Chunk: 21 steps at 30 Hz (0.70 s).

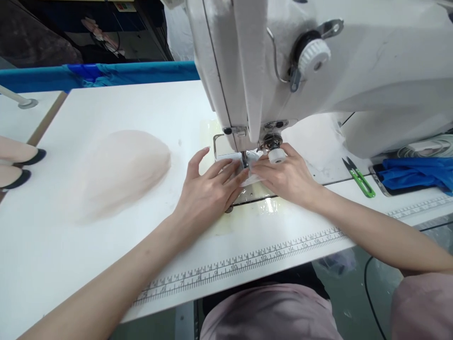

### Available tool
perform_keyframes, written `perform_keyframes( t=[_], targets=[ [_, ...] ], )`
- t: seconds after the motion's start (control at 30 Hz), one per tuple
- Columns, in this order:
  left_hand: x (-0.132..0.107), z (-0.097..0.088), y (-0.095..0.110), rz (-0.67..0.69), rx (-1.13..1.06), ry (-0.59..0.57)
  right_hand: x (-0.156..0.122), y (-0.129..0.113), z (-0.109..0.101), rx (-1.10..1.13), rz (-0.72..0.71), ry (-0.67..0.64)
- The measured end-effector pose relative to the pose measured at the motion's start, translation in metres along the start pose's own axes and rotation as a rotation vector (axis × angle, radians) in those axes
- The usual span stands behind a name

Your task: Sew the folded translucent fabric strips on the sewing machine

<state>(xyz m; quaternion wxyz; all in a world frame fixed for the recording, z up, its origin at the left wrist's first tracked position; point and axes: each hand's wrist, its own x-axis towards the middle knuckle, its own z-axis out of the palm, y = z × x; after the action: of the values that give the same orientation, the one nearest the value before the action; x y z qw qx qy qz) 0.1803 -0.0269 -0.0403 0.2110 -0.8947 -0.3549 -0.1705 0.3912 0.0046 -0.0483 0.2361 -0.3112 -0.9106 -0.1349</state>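
My left hand (211, 189) lies flat beside the needle of the white sewing machine (244, 71), its fingers stretched out and thumb spread away. Those fingertips press on a thin, whitish sheer piece of fabric (252, 179) under the presser foot (245, 159). On the needle's other side, my right hand (287, 175) has its fingers bent together at the fabric's edge, holding it. The machine head partly hides the right fingertips. To the left of my hands, a pale pinkish sheer piece of fabric (132, 172) is on the white table (148, 264), its outline blurred.
Green thread snips (359, 178) lie at the right, beside a phone (381, 182) partly under blue cloth (419, 172). A printed ruler (233, 268) runs along the front edge. Two beige shapes with black bands (17, 163) reach in at the left. Teal cloth (141, 73) lines the back edge.
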Motion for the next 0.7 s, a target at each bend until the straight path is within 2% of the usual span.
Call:
perform_keyframes(
  t=[0.1,0.2,0.3,0.4,0.5,0.6,0.7],
  targets=[
    [-0.003,-0.006,0.006,-0.05,0.064,0.05,-0.003,-0.004,-0.004,0.023,-0.025,0.013],
    [-0.004,-0.013,0.01,-0.094,-0.07,-0.009,-0.006,-0.006,-0.008,0.085,-0.058,0.018],
    [0.001,-0.017,0.007,-0.179,-0.28,-0.106,-0.005,-0.006,-0.01,0.144,0.03,0.016],
    [0.008,-0.015,-0.001,-0.226,-0.381,-0.168,-0.004,-0.004,-0.01,0.175,0.124,0.063],
    [0.009,-0.008,-0.005,-0.124,-0.368,-0.166,-0.004,-0.005,-0.01,0.144,0.076,0.064],
    [0.004,-0.003,-0.002,0.011,-0.219,-0.107,-0.008,-0.008,-0.012,0.068,-0.044,0.042],
    [-0.001,-0.006,0.007,0.053,-0.063,-0.03,-0.01,-0.012,-0.014,0.025,-0.121,0.054]
  ],
)
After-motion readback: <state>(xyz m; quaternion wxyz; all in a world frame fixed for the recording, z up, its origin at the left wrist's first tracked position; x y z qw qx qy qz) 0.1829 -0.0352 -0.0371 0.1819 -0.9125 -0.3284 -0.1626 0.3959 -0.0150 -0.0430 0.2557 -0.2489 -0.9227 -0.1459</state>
